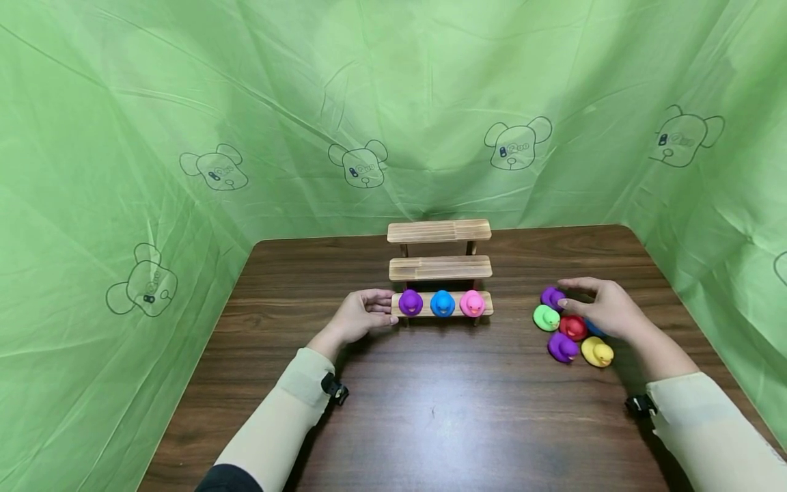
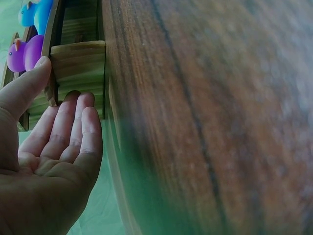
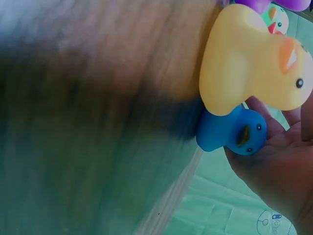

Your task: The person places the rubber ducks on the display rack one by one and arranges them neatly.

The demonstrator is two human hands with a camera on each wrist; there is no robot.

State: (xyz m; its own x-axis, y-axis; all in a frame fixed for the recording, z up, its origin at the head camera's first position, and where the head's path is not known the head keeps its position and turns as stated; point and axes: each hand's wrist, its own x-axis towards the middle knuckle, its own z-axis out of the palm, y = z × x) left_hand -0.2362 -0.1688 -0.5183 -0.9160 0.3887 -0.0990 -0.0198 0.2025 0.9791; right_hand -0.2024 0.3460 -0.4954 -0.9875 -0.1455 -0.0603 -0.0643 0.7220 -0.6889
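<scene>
A three-tier wooden stand [image 1: 440, 267] bears a purple duck [image 1: 410, 303], a blue duck [image 1: 443, 303] and a pink duck [image 1: 472, 303] on its lowest shelf. My left hand [image 1: 361, 316] holds that shelf's left end, thumb [image 2: 36, 81] at the board's edge beside the purple duck. At the right, my right hand [image 1: 605, 309] pinches another purple duck [image 1: 550, 297] between thumb and finger; the right wrist view hides the fingertips. Around it lie a green duck [image 1: 546, 318], a red duck [image 1: 573, 327], a second blue duck [image 3: 230, 129], a yellow duck [image 3: 239, 63] and one more purple duck [image 1: 562, 348].
The dark wooden table [image 1: 430, 410] carries the stand near its back edge. Green cloth [image 1: 430, 102] with printed bear heads hangs behind the table and along both sides.
</scene>
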